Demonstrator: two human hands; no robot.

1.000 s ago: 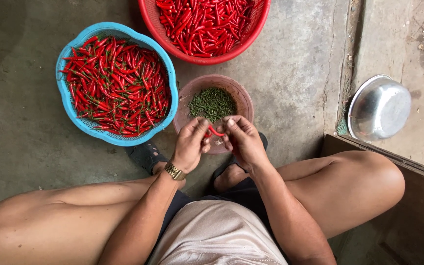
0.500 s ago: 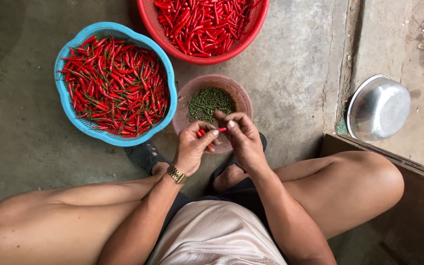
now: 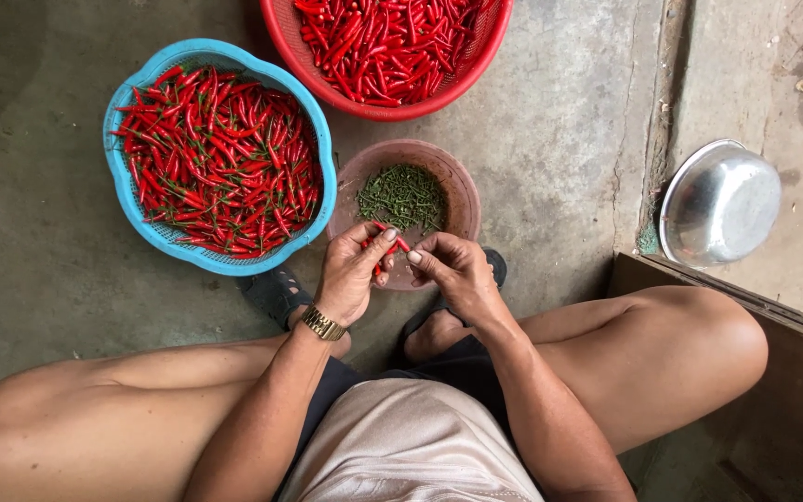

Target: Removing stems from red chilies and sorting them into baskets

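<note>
Red chili (image 3: 385, 251) pinched in my left hand (image 3: 350, 274) over brown bowl (image 3: 462, 200) of green stems (image 3: 401, 195); my right hand (image 3: 457, 274) grip pressed at chili's tip. Blue basket (image 3: 123, 200) of chilies just left of bowl, red basket (image 3: 281, 28) beyond. Steel bowl (image 3: 719, 203) upturned, well apart on concrete floor (image 3: 550, 139).
</note>
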